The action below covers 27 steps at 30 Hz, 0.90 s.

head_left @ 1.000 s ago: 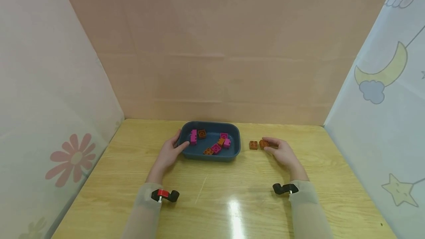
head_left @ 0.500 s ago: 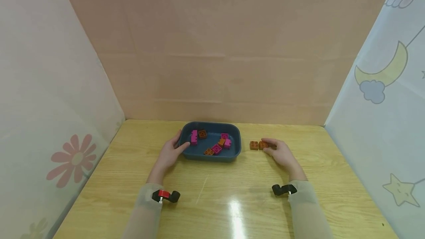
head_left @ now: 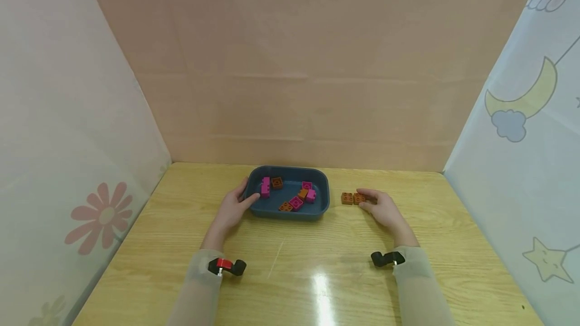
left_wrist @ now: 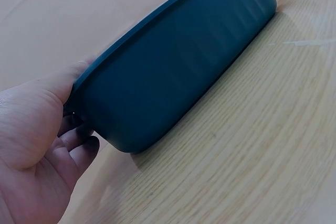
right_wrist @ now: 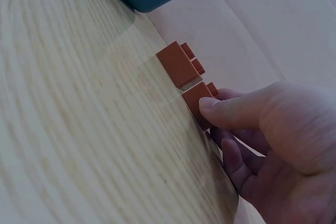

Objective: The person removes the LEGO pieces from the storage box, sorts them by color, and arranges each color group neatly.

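Two orange-brown toy bricks stand side by side on the table, right of the tray. My right hand pinches the right brick between thumb and fingers. The left brick stands close beside it, studs up, with a thin gap or none between them. My left hand grips the left end of the dark blue tray, thumb over the rim and fingers around the outer wall. Inside the tray lie several pink bricks, such as an upended pink brick, and several orange-brown ones, such as a brown brick.
The wooden table meets a beige backdrop just behind the tray. Patterned white side panels border it left and right. A black wrist mount sits on each sleeve.
The right hand has slid its brick slightly left, up to the other orange-brown brick. The left hand and the tray have stayed in place.
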Tool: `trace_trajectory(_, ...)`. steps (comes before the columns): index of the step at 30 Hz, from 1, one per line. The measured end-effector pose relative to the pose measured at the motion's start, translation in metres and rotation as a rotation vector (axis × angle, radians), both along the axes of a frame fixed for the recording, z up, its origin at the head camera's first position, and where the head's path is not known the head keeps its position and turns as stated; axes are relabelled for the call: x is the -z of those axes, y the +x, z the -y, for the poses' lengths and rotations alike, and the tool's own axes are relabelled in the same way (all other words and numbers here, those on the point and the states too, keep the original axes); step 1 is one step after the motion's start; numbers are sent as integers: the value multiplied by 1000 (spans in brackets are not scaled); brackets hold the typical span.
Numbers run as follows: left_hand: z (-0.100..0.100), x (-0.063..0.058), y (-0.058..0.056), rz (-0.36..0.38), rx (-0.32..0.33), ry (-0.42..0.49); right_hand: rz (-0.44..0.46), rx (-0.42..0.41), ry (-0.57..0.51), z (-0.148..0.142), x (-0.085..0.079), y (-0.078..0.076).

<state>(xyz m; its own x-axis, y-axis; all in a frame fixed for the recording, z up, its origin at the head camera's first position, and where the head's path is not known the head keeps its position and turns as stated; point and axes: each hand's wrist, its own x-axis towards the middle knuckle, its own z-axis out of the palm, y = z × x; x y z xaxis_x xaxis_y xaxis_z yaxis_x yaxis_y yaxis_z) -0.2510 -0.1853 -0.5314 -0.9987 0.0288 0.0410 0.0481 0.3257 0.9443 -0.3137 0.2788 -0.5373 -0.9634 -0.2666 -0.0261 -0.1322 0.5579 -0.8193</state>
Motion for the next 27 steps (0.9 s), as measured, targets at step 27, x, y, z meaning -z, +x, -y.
trace_trajectory(27,0,-1,0,-1,8,21,-17,-53,-189,25,-41,4)
